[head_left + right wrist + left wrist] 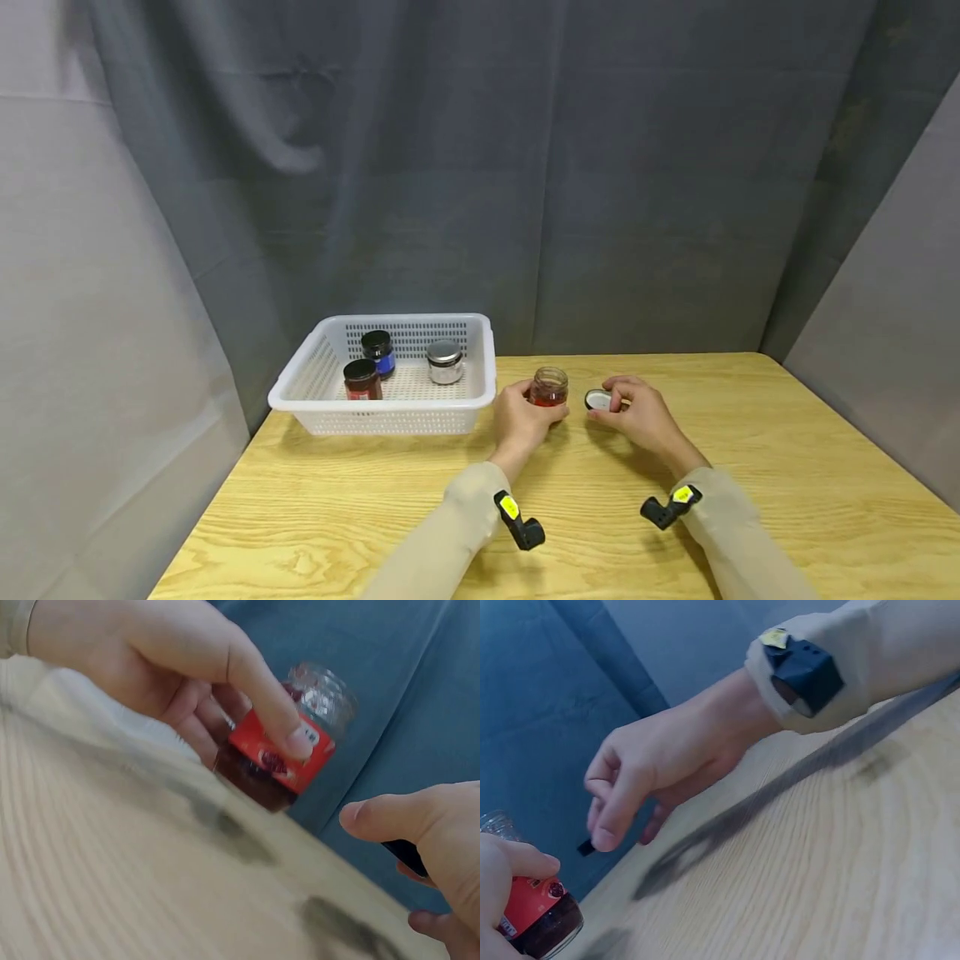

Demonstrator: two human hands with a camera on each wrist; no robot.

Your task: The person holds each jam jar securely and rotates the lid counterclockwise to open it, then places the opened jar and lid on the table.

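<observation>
Fingers of the left hand (521, 423) are gripping an uncapped glass jar (550, 387) around its red label (531, 906), holding it above the wood-grain tabletop (360, 508), right of the white plastic basket (382, 407). Right hand (639, 413) fingers are pinching a black-rimmed lid (597, 401) near the jar. The label is displaying a dark round motif; its print is too blurred for reading. Standing inside the basket are a blue-labelled jar (384, 364), a red-labelled jar (363, 385) and a silver-lidded jar (445, 367), all illegible.

Lab-like recording booth. Dark curtain (450, 167) hung behind, pale sheets (90, 250) at both sides, wooden table (592, 521) between. Wrist cameras (531, 533) worn.
</observation>
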